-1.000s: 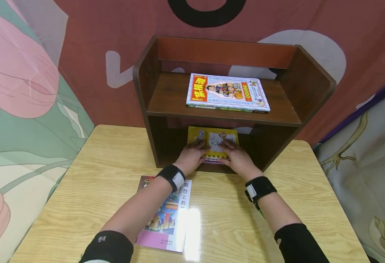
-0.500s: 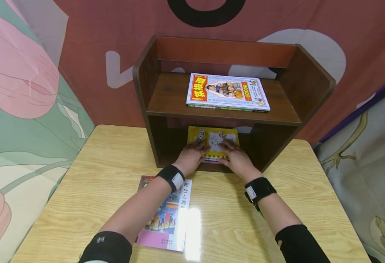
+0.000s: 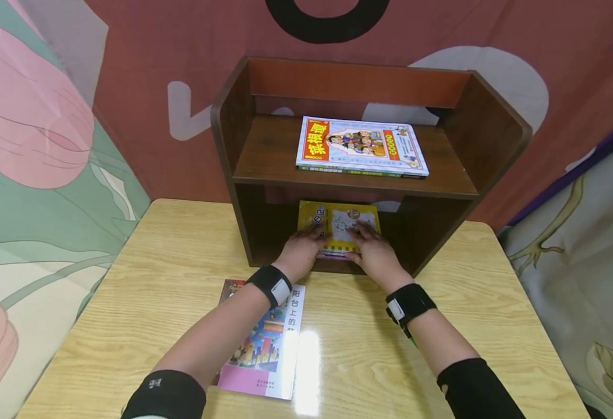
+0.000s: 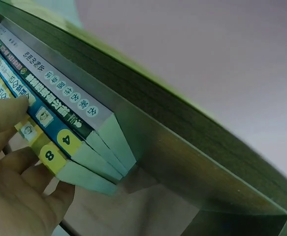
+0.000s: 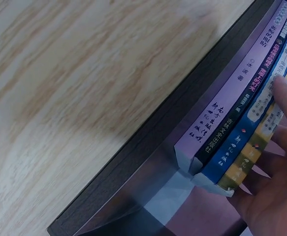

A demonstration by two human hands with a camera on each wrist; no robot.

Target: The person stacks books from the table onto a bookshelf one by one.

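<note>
A stack of several books lies in the lower compartment of the dark brown bookshelf (image 3: 355, 184), the yellow book (image 3: 365, 210) uppermost. My left hand (image 3: 301, 251) holds its left side and my right hand (image 3: 381, 256) its right side, fingers over the yellow cover and thumbs at the spines. In the left wrist view my left thumb touches the blue book (image 4: 67, 135), just under the yellow one. Below that come a dark-spined book (image 4: 52, 101) and a purple book (image 5: 227, 83). In the right wrist view my right thumb also rests against the blue spine.
On the upper shelf lies a small pile of books, a light blue picture-covered book (image 3: 364, 145) on top. Another book (image 3: 285, 361) with a pink and white cover lies on the wooden table (image 3: 180, 244), partly under my left forearm. A printed cloth (image 3: 154, 58) hangs behind the shelf.
</note>
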